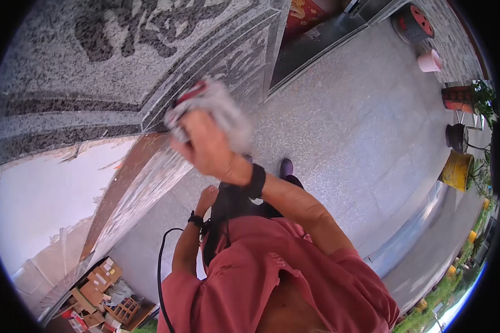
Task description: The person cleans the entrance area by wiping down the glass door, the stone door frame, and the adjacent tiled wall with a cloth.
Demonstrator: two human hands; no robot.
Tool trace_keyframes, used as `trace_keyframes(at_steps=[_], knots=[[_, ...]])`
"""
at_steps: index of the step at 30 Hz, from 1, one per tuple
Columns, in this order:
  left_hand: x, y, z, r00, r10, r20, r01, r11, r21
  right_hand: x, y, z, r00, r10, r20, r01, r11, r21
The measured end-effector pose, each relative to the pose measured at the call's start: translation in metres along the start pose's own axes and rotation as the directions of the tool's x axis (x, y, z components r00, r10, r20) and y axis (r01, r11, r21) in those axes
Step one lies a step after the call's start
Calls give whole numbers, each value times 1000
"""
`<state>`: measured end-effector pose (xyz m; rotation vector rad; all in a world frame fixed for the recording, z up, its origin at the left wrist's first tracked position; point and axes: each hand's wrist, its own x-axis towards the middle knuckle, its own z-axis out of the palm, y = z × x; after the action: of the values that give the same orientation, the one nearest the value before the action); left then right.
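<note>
My right hand [208, 147] is closed around a crumpled cloth [228, 114], whitish grey with a dark red part and smeared by motion. Both are in front of a grey speckled stone wall panel [108, 89] with dark carved patterns, close to its lower border. Whether the cloth touches the stone I cannot tell. My left hand [208, 197] hangs low beside my left thigh, apart from the wall. Its fingers are mostly hidden from this angle. Black bands circle both wrists.
A doorway [311, 41] opens beyond the panel. Along the far right stand a pink bucket [429, 61], a red pot [458, 98] and a yellow pot [457, 170] with plants. Cardboard boxes [103, 277] pile up at lower left. A black cable [160, 266] hangs by my left arm.
</note>
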<state>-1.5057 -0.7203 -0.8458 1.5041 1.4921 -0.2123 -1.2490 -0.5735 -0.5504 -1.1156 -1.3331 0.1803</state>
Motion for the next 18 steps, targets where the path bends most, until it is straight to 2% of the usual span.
trace_keyframes(at_steps=[1, 3, 4, 6, 7, 9, 10, 11, 13, 15, 16, 18], knots=[[-4, -6, -3, 999, 42, 10, -42, 997, 58, -16, -1, 13, 993, -43, 107, 40, 999, 28], [-9, -13, -6, 991, 131, 23, -133, 978, 161, -32, 9, 9, 950, 118, 290, -154, 982, 106], [-9, -9, -7, 998, 58, 22, -61, 990, 123, -33, 13, 4, 903, 180, 390, -248, 960, 131], [-11, -4, -7, 996, -80, 37, 79, 996, 44, -22, 24, -14, 964, 97, 248, -145, 972, 184], [-8, -5, -5, 998, -55, 15, 54, 996, 69, -15, 28, -26, 984, 52, 172, -87, 976, 200], [7, -11, 1, 1000, -1, -19, 3, 994, 109, 9, 19, -56, 987, 157, -41, -150, 979, 139], [11, -8, -1, 991, 135, 9, -134, 975, 180, 25, 17, -69, 973, 186, -135, -154, 964, 216], [15, -3, 3, 995, 102, -5, -100, 989, 113, 46, 18, -80, 949, 219, -226, -147, 944, 295], [27, 3, 9, 999, 36, -22, -36, 999, -17, 92, 18, -105, 920, 230, -317, -143, 951, 275], [26, 27, 9, 993, 112, -26, -113, 994, -2, 134, 6, -120, 890, 346, -296, -262, 920, 291], [24, 38, 8, 989, 145, -27, -144, 989, 6, 145, 35, -118, 935, 142, -324, -131, 990, 56], [28, 38, 12, 978, 207, -7, -207, 978, 25, 140, 29, -105, 934, 86, -346, -86, 996, 16]])
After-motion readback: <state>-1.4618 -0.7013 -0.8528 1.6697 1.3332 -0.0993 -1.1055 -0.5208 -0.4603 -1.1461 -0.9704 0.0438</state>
